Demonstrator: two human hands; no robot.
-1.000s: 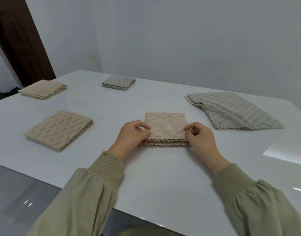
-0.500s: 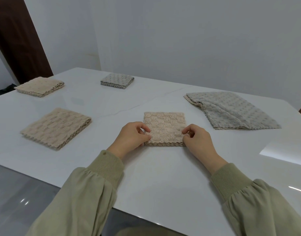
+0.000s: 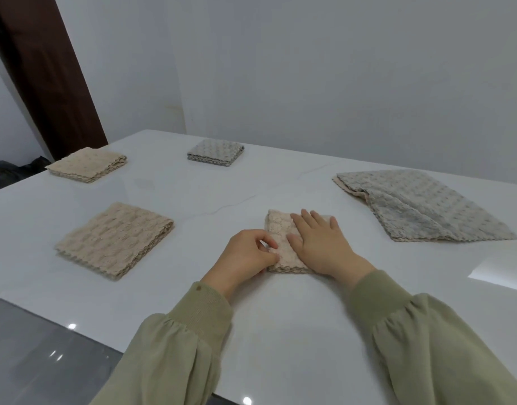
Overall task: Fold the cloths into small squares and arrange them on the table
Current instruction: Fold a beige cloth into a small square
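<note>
A small folded beige cloth lies on the white table in front of me. My right hand lies flat on top of it with straight fingers, covering most of it. My left hand pinches the cloth's near left edge between thumb and fingers. Three folded squares sit on the left half: a beige one near me, a beige one at the far left, a grey one at the back. A larger grey cloth, loosely folded, lies to the right.
A white wall stands behind the table and a dark brown door frame rises at the left. The table's near edge runs diagonally at the lower left, with glossy grey floor below it. A dark bag lies beyond the table's left corner.
My right hand let go of the cloth's right edge and moved onto its top, now flat. The left hand kept its pinch at the left edge. The cloth stayed in place.
</note>
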